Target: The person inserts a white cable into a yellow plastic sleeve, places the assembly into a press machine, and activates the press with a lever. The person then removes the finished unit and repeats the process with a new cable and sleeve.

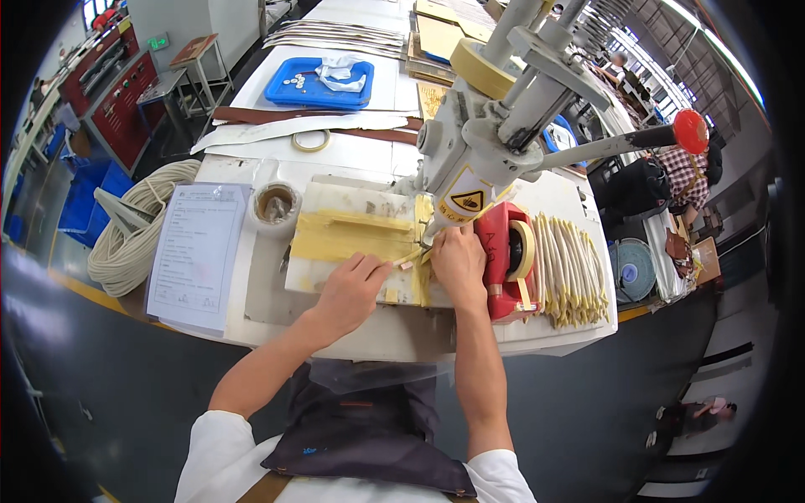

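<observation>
On the tape-covered white board (314, 272), my left hand (350, 289) pinches a short pale-yellow, cord-like strip (408, 258). The strip reaches toward the tip of a grey hand press (470, 159). My right hand (459, 261) is curled beside that tip, to its right; its fingertips are partly hidden, and what they grip cannot be made out. Right of this hand stands a red tape dispenser (501, 277) with a roll of yellowish tape (521, 249). Beyond it lies a row of cream cords (570, 268) with yellow ends.
The press lever ends in a red knob (690, 132), at the upper right. A clear tape roll (275, 204), a printed sheet (197, 251) and a coil of rope (134, 226) are at the left. A blue tray (319, 99) with small pieces sits farther back.
</observation>
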`<state>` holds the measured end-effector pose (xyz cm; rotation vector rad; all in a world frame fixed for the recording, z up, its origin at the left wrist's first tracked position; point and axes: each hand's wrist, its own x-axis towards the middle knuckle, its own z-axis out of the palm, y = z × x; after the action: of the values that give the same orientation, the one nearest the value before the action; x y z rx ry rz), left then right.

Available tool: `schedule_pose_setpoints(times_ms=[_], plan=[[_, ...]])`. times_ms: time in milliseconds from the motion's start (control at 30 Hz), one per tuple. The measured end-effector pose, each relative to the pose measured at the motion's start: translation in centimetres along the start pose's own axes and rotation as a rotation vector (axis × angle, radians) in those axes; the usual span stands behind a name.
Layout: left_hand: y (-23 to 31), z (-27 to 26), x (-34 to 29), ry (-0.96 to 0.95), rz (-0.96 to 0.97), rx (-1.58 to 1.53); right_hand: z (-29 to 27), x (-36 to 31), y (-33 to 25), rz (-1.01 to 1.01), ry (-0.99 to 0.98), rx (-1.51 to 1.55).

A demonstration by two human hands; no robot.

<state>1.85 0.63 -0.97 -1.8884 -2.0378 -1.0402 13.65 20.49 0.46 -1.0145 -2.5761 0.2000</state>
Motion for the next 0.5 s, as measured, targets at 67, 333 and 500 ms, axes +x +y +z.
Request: schedule_pose_setpoints(times_ms=[67,333,500], plan=[[0.0,-0.1,0.1,-0.004,0.004,-0.026,-0.3,0.0,-0.3,0.008,-0.006,0.004],[-0.3,0.5,0.8,0.005,0.028,-0.089,0.3,0.2,0.1,0.028,-0.012,0.006],[-0.3,0.9,1.3,0.015,0.053,-0.074,-0.2,0.3,-0.2,0.038,-0.052,-0.007]])
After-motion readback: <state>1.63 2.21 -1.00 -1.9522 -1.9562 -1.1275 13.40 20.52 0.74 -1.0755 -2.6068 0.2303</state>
